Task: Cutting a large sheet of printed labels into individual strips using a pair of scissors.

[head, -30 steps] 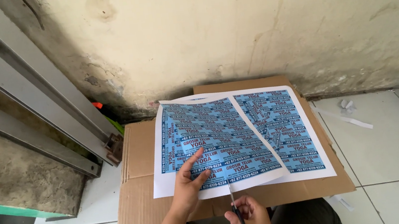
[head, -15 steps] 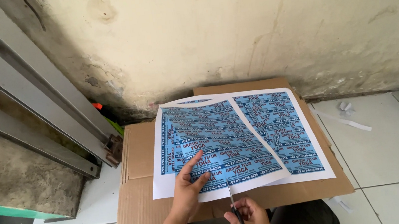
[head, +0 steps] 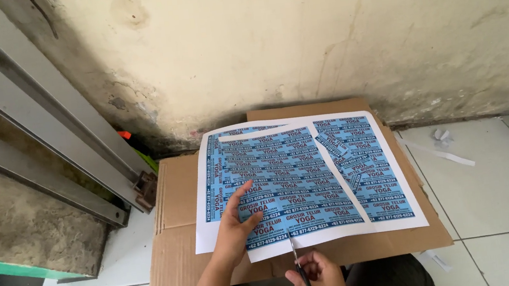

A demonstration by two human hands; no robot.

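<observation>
Now blue label sheet (head: 285, 190) flat under spread left hand (head: 233, 228), right hand (head: 318, 276) gripping scissors (head: 298, 266)

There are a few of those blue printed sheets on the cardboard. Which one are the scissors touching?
The top sheet, which lies tilted over the others. The left hand presses it flat, and the scissors in the right hand meet its near white edge. The right-hand sheet lies untouched.
</observation>
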